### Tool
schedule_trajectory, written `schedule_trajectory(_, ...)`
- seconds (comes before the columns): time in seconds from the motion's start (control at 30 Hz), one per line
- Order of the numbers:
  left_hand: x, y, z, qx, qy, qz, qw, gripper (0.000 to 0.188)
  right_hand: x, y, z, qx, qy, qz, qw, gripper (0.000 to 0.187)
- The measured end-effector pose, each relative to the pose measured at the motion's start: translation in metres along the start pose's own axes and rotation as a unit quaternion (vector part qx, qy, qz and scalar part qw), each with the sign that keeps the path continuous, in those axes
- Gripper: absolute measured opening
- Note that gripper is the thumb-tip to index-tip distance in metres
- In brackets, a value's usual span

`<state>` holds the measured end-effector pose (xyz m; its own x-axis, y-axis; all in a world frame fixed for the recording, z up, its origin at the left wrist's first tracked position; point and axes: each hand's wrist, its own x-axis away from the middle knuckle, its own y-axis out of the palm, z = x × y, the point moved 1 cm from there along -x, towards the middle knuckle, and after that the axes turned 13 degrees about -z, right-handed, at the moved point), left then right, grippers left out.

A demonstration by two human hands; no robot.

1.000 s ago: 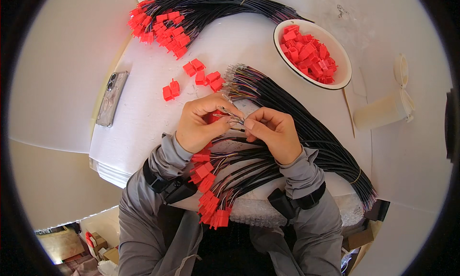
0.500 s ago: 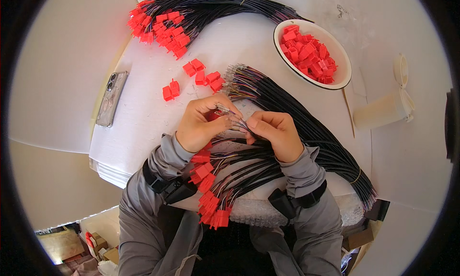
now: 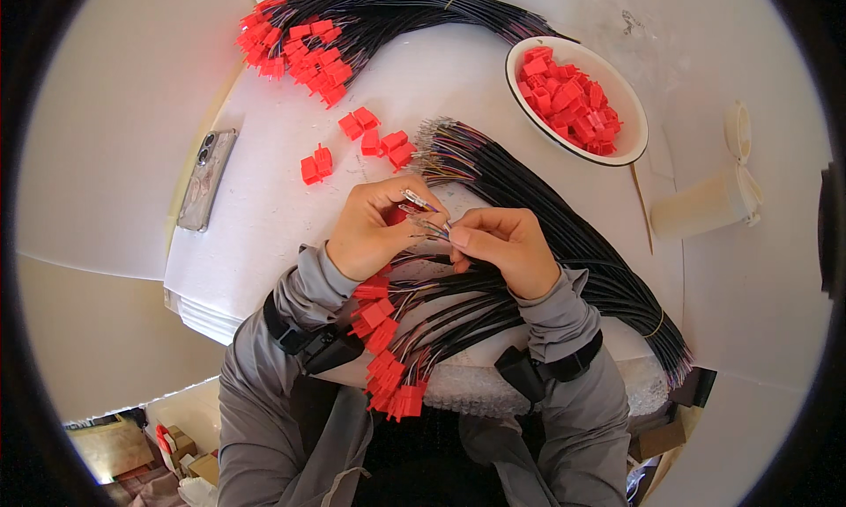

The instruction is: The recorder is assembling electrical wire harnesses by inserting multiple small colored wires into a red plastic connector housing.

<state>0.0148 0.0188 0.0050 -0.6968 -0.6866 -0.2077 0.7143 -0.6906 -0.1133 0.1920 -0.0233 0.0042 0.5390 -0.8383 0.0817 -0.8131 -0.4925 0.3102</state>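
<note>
Near the middle of the table, my left hand [image 3: 363,229] is closed on the loose wire ends [image 3: 420,202] of a cable, which fan out with metal terminals on their tips. Something red, apparently a connector housing [image 3: 396,215], shows partly inside its curled fingers. My right hand [image 3: 509,250] pinches the same wires between thumb and forefinger, close against the left fingertips. Just beyond lies a bundle of black cables [image 3: 555,203] with bare terminals. Under my wrists, several black cables end in red connectors [image 3: 373,313]. Loose red housings [image 3: 359,123] lie beyond my left hand.
A white bowl [image 3: 631,111] of red housings stands at the far right. Another tied cable bundle [image 3: 397,9] with red connectors lies at the back. A phone [image 3: 207,181] is at the left; a thin stick [image 3: 641,206] and a pale lidded cup [image 3: 696,209] are at the right.
The wire ends are spread further apart between my fingers, and a purple wire now stands out. Both hands have stayed in nearly the same place.
</note>
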Motion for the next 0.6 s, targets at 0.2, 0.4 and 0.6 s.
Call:
schedule_trajectory(0.2, 0.0007, -0.0003, 0.0026, 0.001, -0.015, -0.003, 1.0, 0.008, -0.0005, 0.0006, -0.0004, -0.007, 0.006, 0.001, 1.0, 0.021)
schedule_trajectory(0.4, 0.0011, -0.0008, 0.0037, 0.007, -0.026, -0.012, 1.0, 0.011, -0.0007, 0.0005, 0.0001, -0.012, 0.002, -0.008, 1.0, 0.02)
schedule_trajectory(0.6, 0.0008, 0.0008, 0.0034, 0.007, -0.006, -0.013, 1.0, 0.014, -0.001, 0.0, 0.0016, -0.024, -0.004, -0.011, 1.0, 0.02)
